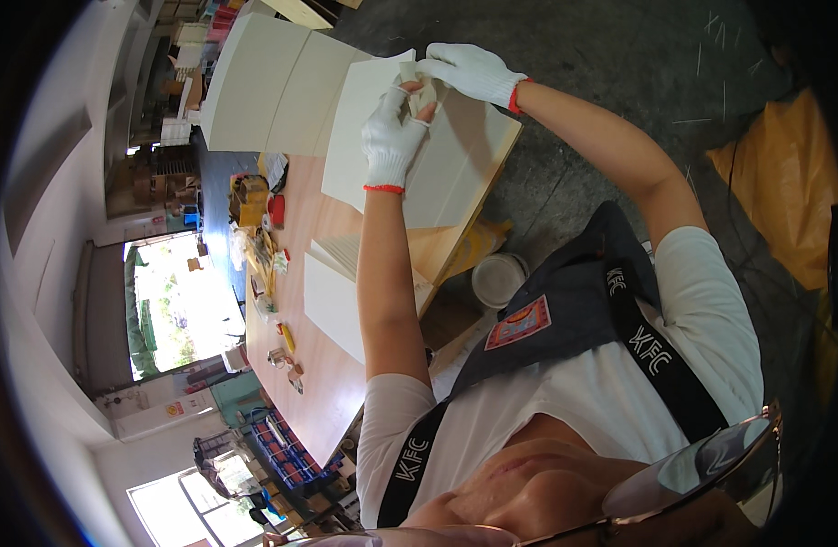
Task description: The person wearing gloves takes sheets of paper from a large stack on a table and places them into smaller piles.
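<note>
My left hand [389,141], in a white knit glove with a red cuff and bare thumb and fingertip, is closed on a small pale strip-like piece [422,98]. My right hand [473,73], gloved the same way, is close beside it at the far edge. Its fingers are bent together at the top of the pale piece; what they pinch is too small to make out. Beneath both hands are white panels [455,178] on the wooden table [332,217]. One white sheet [344,169] lies under my left wrist.
Cream panels [277,87] extend at the far left. A stack of white boards [332,305] sits nearer me by my left forearm. Small tools and a yellow container [248,201] stand along the table's left. Beside the right table edge is a round bucket [499,278]; an orange-yellow sheet [783,182] lies on the floor.
</note>
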`<act>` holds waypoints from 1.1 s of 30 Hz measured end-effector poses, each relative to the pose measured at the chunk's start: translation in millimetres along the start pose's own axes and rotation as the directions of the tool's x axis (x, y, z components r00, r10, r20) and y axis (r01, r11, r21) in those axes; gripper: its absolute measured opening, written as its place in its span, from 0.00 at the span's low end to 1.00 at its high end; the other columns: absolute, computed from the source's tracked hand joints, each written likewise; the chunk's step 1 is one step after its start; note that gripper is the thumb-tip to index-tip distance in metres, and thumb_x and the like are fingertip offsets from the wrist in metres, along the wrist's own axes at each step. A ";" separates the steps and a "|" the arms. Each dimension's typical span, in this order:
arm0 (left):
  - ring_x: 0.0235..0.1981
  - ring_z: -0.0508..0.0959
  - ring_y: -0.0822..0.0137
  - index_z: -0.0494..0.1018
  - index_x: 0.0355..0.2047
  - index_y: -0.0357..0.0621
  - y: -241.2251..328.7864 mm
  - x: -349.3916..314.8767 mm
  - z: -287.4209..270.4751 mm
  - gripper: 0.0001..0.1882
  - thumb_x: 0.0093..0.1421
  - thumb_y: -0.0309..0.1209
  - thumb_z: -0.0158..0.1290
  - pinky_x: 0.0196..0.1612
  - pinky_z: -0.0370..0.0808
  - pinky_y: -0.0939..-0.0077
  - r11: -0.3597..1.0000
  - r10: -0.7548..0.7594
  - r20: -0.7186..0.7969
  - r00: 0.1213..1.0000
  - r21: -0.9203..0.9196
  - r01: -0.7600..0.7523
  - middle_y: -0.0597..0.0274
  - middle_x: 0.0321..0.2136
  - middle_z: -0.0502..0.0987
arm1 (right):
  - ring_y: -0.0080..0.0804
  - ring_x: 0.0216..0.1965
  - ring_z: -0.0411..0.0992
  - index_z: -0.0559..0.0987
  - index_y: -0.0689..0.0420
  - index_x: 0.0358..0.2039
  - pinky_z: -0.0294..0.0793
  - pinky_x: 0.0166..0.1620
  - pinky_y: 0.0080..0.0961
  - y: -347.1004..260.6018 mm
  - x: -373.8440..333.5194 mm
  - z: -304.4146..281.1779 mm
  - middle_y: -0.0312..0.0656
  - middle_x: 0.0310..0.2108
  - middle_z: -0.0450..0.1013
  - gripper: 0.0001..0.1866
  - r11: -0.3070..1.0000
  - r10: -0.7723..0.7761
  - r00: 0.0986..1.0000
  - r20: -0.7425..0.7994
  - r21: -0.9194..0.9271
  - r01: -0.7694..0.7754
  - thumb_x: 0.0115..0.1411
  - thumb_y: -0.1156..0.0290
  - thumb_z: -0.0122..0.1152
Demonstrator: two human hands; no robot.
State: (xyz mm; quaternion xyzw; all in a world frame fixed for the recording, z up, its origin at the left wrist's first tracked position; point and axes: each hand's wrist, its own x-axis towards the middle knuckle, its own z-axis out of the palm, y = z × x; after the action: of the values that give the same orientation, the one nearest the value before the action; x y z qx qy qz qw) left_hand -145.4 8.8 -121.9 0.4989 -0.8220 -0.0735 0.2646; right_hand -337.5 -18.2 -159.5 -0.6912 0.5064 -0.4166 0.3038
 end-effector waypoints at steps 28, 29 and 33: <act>0.38 0.81 0.51 0.67 0.60 0.58 19.3 -3.7 -1.9 0.28 0.58 0.33 0.56 0.42 0.78 0.61 0.990 -0.011 0.011 1.000 0.143 0.009 0.54 0.43 0.79 | 0.27 0.24 0.72 0.80 0.53 0.37 0.72 0.30 0.24 -28.6 -11.1 -25.6 0.39 0.27 0.77 0.29 0.671 0.227 0.859 0.458 0.566 -0.479 0.59 0.37 0.50; 0.39 0.80 0.51 0.66 0.61 0.57 16.1 -4.9 -1.4 0.29 0.58 0.34 0.56 0.42 0.78 0.61 0.985 0.001 -0.013 1.000 0.171 0.001 0.54 0.44 0.79 | 0.14 0.18 0.65 0.80 0.56 0.39 0.63 0.22 0.10 -50.6 -25.8 -26.9 0.34 0.24 0.75 0.31 0.666 0.135 0.892 0.432 0.627 -0.404 0.63 0.39 0.45; 0.54 0.75 0.51 0.67 0.61 0.45 10.5 -12.6 -0.4 0.29 0.60 0.37 0.58 0.54 0.73 0.61 0.956 0.181 -0.147 0.972 0.258 -0.139 0.51 0.52 0.76 | 0.15 0.17 0.65 0.79 0.55 0.44 0.62 0.20 0.13 -39.0 -11.5 7.5 0.35 0.25 0.75 0.24 0.707 0.159 0.906 0.393 0.594 -0.382 0.66 0.47 0.47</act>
State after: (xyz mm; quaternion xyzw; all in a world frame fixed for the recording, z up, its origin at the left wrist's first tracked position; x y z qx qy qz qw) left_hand -148.8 24.9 -122.1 0.4638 -0.8371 0.0933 0.2747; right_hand -315.1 4.6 -133.3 -0.5128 0.3688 -0.4030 0.6622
